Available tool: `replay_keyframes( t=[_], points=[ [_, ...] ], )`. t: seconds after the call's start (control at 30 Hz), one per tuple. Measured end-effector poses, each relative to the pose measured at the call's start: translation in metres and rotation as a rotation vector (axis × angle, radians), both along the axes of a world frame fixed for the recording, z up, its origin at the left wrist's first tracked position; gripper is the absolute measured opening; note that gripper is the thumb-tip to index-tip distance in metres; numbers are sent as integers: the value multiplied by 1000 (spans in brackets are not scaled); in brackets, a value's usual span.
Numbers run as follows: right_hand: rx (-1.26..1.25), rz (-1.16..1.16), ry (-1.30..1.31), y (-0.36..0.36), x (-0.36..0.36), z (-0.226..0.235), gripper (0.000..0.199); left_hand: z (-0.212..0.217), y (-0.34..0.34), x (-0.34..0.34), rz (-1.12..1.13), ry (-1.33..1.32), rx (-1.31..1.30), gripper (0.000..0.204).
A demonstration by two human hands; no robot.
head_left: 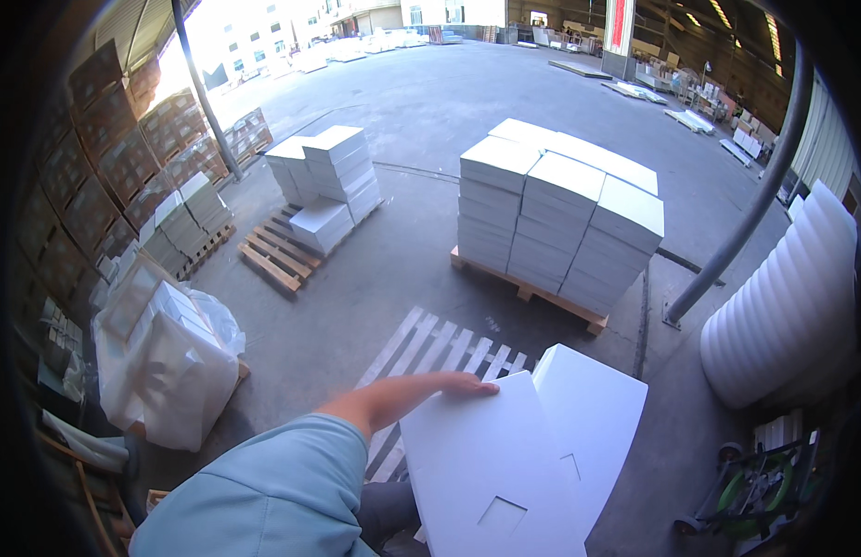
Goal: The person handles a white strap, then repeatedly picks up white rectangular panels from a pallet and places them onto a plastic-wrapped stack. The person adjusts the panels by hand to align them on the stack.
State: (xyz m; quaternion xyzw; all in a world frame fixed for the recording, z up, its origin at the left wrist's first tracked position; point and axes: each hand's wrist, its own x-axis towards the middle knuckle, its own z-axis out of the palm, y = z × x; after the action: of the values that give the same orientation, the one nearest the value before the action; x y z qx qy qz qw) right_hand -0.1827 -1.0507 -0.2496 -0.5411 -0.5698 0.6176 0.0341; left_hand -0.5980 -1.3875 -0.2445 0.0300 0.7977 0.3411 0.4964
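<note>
Head view is looking down across a wide concrete warehouse floor (430, 121), sunlit toward twelve o'clock. At about one o'clock a tall stack of white boxes (560, 213) is sitting on a wooden pallet (532, 292). At eleven o'clock a lower, partly unloaded stack of white boxes (328, 176) is resting on a second pallet (277, 251). Brown crates (115, 158) are lining the wall at ten o'clock, and a plastic-wrapped white bundle (170, 362) is standing at eight o'clock. White ribbed foam pieces (788, 297) are leaning at three o'clock beside a slanting grey pole (746, 213).

Near six o'clock, a white slatted pallet (430, 348) is lying on the floor. Over it, a flat white box (491, 473) is being held at five o'clock, overlapping another flat white box (593, 422) just beside it. The left hand (463, 383), reaching from a light blue sleeve (263, 492), is lying flat with fingers spread on the box's upper edge, pressing rather than clasping. The right hand is out of sight.
</note>
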Motion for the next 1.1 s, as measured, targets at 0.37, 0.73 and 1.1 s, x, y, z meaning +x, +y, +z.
replay_keyframes(
  t=[0.37,0.73,1.1],
  points=[
    [-175,-276,225,25,100,0,67,8,12,5,241,-191,177,89],
    [-79,-196,-256,5,157,-2,86,35,8,65,-94,64,444,89],
    [-196,-466,-243,-187,325,-41,82,96,11,135,-240,196,-153,92]
  ],
)
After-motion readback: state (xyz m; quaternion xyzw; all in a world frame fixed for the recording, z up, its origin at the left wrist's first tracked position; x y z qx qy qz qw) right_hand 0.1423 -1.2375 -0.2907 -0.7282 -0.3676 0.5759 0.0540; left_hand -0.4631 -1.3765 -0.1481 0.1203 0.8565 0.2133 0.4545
